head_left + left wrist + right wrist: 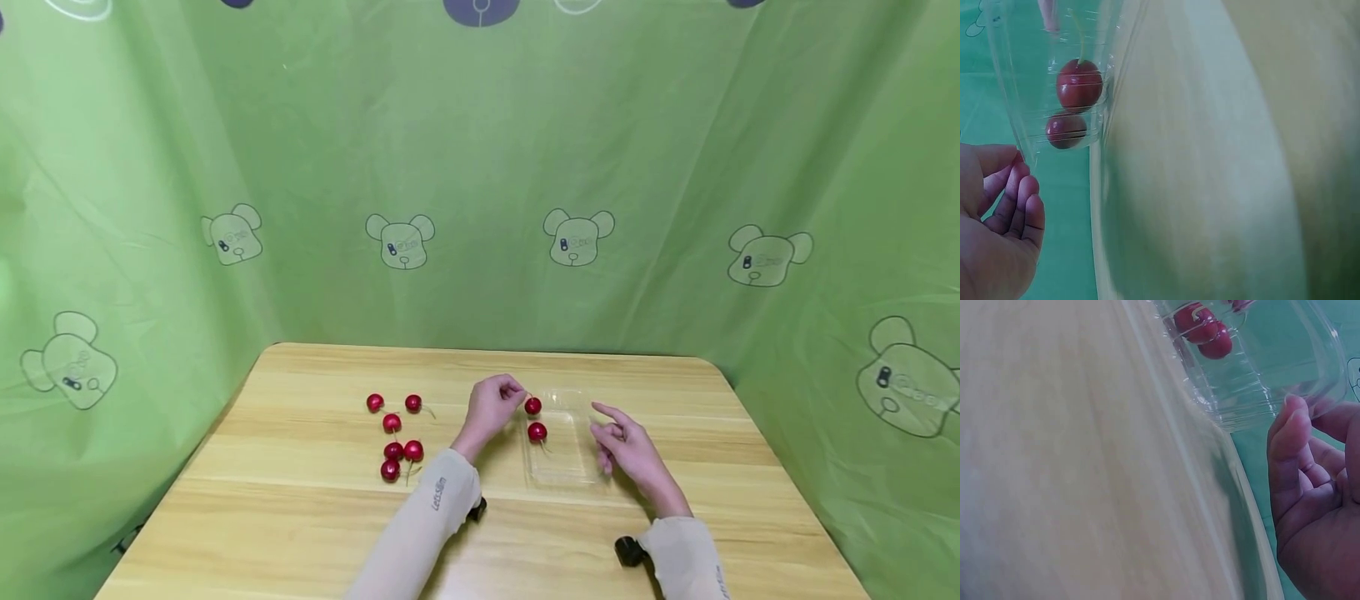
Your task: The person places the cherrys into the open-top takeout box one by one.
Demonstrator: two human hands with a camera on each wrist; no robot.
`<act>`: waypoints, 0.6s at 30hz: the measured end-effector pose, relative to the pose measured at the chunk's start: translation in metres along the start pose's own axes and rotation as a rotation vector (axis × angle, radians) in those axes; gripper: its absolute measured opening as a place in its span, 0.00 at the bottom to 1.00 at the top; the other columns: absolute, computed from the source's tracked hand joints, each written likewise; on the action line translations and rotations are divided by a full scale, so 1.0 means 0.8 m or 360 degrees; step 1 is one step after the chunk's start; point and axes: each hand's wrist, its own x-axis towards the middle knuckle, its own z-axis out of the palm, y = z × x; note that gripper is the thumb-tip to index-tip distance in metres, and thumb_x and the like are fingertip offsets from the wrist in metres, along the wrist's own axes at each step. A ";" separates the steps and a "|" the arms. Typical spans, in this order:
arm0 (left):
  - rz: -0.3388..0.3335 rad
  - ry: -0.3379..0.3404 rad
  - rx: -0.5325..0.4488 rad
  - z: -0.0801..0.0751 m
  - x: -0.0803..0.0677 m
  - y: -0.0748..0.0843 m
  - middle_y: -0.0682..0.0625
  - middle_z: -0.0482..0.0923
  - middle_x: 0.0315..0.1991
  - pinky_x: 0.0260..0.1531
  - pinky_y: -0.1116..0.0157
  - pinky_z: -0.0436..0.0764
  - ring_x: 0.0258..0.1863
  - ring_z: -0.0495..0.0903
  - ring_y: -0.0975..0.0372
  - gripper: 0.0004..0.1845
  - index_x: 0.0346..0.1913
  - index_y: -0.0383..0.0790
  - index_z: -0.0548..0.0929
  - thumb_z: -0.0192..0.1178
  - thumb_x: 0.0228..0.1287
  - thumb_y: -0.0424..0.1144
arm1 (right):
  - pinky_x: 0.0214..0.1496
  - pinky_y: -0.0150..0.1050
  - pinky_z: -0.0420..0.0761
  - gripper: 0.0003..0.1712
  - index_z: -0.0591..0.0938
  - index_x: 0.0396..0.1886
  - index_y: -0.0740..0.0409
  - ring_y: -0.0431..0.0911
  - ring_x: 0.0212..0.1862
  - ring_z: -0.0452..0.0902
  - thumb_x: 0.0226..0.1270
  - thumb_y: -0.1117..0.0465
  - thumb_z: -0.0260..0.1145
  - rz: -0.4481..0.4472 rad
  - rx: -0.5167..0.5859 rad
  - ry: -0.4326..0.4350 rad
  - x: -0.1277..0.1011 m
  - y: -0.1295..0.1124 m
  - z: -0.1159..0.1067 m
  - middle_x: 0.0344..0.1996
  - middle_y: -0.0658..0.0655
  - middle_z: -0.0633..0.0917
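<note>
A clear plastic container (562,450) lies on the table with two red cherries at its left side. My left hand (491,404) is at its far left corner, thumb and forefinger pinched together at the stem of the farther cherry (532,406); the stem itself is hard to make out in the left wrist view. Closer to me sits the other cherry (537,432), its pale stem pointing toward the container's middle. At the right rim my right hand (630,446) touches the plastic, forefinger stretched out and thumb apart from it.
Several loose cherries (392,422) with stems lie in a group on the wooden table (300,517), left of my left forearm. A green curtain (480,300) with bear-head prints stands behind the table and along both sides.
</note>
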 end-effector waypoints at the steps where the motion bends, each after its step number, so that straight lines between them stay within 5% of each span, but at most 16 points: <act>1: -0.0008 0.0004 0.0005 0.000 0.000 0.000 0.55 0.83 0.28 0.31 0.73 0.79 0.27 0.76 0.69 0.02 0.36 0.41 0.89 0.69 0.67 0.35 | 0.22 0.37 0.82 0.35 0.61 0.80 0.63 0.41 0.20 0.75 0.81 0.59 0.60 -0.0007 -0.0004 -0.0007 0.000 0.000 0.000 0.29 0.66 0.81; 18: -0.0063 0.0004 0.0028 0.004 0.001 -0.002 0.55 0.80 0.26 0.29 0.71 0.78 0.25 0.75 0.68 0.02 0.37 0.41 0.89 0.70 0.65 0.37 | 0.23 0.38 0.82 0.35 0.62 0.79 0.62 0.42 0.20 0.75 0.80 0.58 0.62 0.0012 -0.0002 -0.0001 0.000 0.001 -0.001 0.31 0.68 0.81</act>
